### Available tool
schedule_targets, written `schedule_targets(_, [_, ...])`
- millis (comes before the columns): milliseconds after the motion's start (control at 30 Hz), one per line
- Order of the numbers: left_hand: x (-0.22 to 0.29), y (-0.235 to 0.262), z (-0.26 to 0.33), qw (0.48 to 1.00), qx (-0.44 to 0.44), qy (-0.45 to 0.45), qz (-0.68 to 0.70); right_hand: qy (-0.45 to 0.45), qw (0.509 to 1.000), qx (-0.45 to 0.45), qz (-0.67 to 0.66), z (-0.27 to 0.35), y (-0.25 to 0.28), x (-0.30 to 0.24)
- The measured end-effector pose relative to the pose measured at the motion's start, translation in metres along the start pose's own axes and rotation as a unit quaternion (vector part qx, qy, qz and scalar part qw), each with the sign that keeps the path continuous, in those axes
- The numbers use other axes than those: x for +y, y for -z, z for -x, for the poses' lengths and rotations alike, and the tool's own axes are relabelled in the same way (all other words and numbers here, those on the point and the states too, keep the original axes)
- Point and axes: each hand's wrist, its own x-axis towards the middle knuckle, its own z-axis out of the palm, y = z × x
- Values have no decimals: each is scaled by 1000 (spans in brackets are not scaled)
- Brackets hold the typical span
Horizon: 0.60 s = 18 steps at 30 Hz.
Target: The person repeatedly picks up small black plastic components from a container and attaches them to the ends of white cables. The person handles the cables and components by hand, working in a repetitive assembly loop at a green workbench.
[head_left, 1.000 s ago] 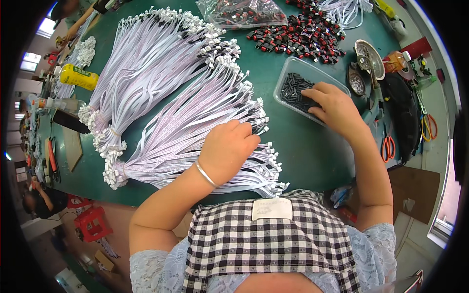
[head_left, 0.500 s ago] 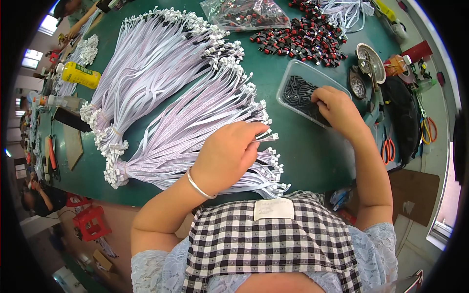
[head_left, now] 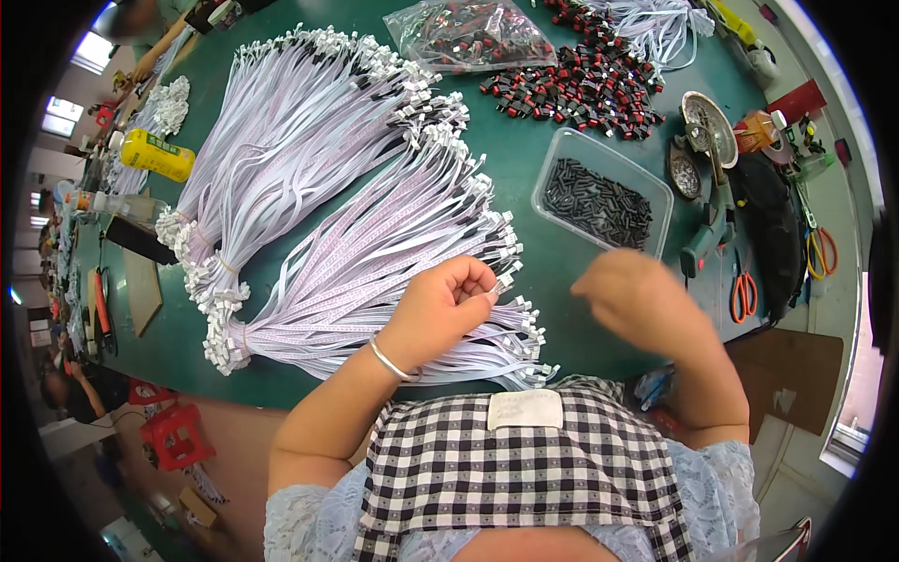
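Observation:
My left hand [head_left: 438, 307] is closed in a pinch on the connector end of a white flat cable, above the near bundle of white flat cables [head_left: 346, 300]. Their fanned ends, with white connectors and some black pieces, point right. My right hand [head_left: 639, 304] hangs over the green table between the cable ends and a clear plastic tub [head_left: 660, 229]. Motion smears its fingers, so what they hold cannot be made out. Inside the tub lie many short black tubes [head_left: 595, 201].
A second cable bundle [head_left: 272, 159] spreads behind the first. Red-and-black parts [head_left: 585, 89] are heaped beyond the tub, next to a clear bag [head_left: 468, 37]. Metal dishes [head_left: 709, 122], a green glue gun [head_left: 707, 239] and orange-handled scissors [head_left: 744, 298] lie right. A yellow bottle [head_left: 154, 155] stands left.
My right hand has come out of the tub of black tubes, moving toward me and slightly left. My left hand has lowered a little, its pinch turned more toward me.

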Motion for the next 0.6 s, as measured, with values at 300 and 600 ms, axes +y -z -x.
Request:
schedule_targets(300, [3,3,-1,994,-26,6,103,-37,999,34,-14,13,-34,0])
schedule_targets(600, [2,1,0,991,-14,6,136,-216,820,170,-502,-19,-68,-21])
